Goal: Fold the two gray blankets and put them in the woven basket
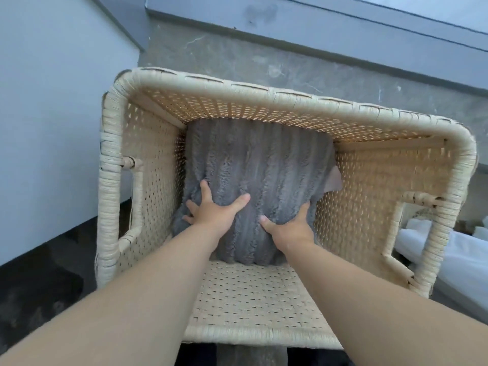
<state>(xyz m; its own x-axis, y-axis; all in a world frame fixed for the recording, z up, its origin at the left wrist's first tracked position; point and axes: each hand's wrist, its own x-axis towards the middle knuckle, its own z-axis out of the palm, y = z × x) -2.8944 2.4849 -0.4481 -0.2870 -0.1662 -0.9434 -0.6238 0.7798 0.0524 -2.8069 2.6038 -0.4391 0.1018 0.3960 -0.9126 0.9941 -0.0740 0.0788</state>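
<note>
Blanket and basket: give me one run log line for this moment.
left hand: pressing blanket | right hand: pressing blanket | blanket: inside basket

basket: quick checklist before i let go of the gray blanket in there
1. Blanket inside: ok. The gray blanket lies within the woven basket, toward its left wall.
2. Fold compact: ok. It is one bundle, though a pale tag sticks out on its right.
3. Room beside it: ok. Bare weave shows to the blanket's right.
4. Second blanket in: cannot tell. Only one bundle is visible.
5. Left hand free to lift: ok. Its spread fingers press on the blanket.
6. Right hand grip released: cannot tell. Most of its fingers are hidden at the blanket's side.
</note>
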